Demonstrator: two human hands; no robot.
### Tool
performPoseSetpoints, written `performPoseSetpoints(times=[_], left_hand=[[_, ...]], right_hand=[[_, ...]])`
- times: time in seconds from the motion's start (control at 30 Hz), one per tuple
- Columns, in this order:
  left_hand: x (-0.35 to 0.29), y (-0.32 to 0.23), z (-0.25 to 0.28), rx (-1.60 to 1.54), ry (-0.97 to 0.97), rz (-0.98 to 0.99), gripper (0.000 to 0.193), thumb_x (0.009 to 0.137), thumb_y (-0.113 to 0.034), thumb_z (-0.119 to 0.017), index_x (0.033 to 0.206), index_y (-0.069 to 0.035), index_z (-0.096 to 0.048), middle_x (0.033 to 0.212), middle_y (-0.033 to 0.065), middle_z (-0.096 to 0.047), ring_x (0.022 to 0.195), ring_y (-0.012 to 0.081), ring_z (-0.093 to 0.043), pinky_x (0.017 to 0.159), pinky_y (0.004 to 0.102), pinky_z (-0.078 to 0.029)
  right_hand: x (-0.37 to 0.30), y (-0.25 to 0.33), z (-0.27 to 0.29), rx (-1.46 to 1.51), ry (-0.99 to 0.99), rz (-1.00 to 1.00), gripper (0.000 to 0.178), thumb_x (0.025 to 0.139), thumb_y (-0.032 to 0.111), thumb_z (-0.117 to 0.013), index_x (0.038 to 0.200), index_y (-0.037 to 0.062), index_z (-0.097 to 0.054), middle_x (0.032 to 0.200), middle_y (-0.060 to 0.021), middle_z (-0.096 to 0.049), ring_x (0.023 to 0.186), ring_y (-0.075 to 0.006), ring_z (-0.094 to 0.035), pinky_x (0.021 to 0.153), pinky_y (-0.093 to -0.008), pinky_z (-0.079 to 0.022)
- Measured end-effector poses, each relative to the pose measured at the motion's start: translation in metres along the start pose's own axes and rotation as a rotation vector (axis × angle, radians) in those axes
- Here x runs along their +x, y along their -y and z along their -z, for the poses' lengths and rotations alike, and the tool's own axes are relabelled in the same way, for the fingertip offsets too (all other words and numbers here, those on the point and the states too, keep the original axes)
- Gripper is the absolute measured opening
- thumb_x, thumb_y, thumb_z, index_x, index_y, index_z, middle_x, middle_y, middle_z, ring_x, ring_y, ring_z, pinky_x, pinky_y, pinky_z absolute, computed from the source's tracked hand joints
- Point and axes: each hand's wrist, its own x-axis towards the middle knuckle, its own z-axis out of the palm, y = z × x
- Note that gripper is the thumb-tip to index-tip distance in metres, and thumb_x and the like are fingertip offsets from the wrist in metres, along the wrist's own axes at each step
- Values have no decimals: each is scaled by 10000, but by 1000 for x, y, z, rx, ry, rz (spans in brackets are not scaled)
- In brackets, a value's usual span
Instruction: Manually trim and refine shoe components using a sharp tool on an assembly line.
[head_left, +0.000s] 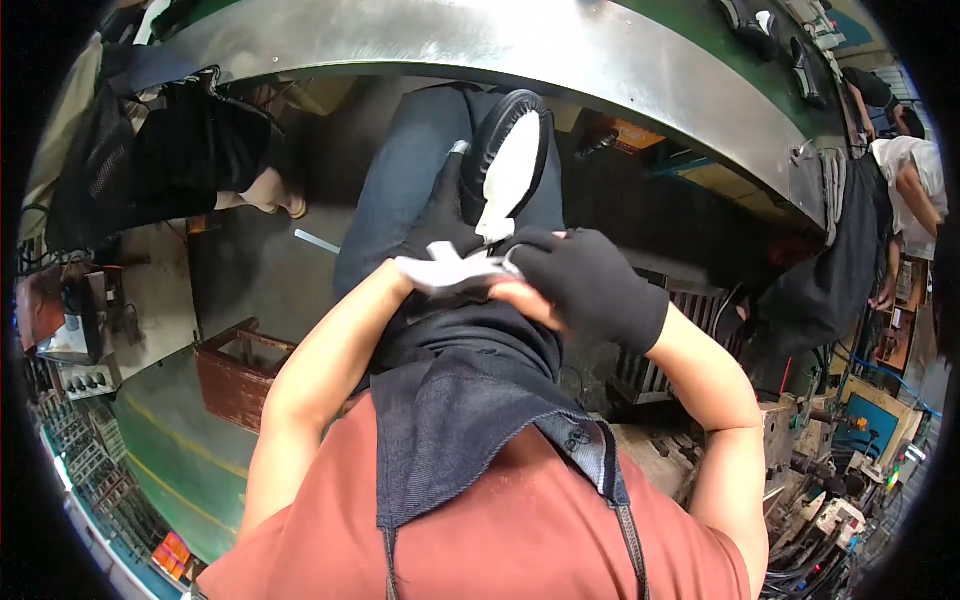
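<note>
A black shoe with a white inside is held upright over my lap. My left hand, in a black glove, grips it from the left side. My right hand, also in a black glove, pinches a crumpled white piece that lies just under the shoe's lower end, between both hands. A dark denim apron covers my chest and lap below the hands.
A curved steel table edge arcs overhead, with black shoes on its green top. A rusty red metal crate stands on the floor at left. One person sits at left, others stand at right. Machines crowd the lower right.
</note>
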Motion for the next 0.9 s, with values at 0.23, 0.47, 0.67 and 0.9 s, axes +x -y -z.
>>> performPoseSetpoints(times=[0.23,0.47,0.67,0.9], left_hand=[[5,20,-8,-24,-45,-26,1204,696,-309,-854,1510,38,-37,1566,246,-133,1467,339,-131,1183,387,-179],[12,27,-1,21,-50,-89,1186,713,-300,-839,1511,39,-29,1570,248,-121,1467,332,-142,1177,388,-185],[24,11,0,66,55,-40,993,804,-311,-769,1495,49,-153,1519,234,-280,1427,287,-260,1153,352,-242],[35,-8,-19,181,-252,79,545,934,-362,-587,1301,23,-468,1243,269,-553,1162,383,-549,945,427,-448]], right_hand=[[-34,-81,-12,416,67,-553,419,973,368,-559,849,-28,-621,686,-8,-559,660,-82,-469,615,-269,-411],[-1,-56,-29,-374,-67,-247,413,937,402,-578,772,28,-638,746,-132,-622,637,-308,-620,590,-407,-477],[-36,-153,-79,-40,-210,-230,253,941,280,-569,851,45,-590,778,-173,-572,710,-388,-590,599,-444,-448],[-37,-149,-87,55,-236,-225,256,953,266,-564,871,24,-583,757,-167,-565,685,-347,-578,618,-396,-451]])
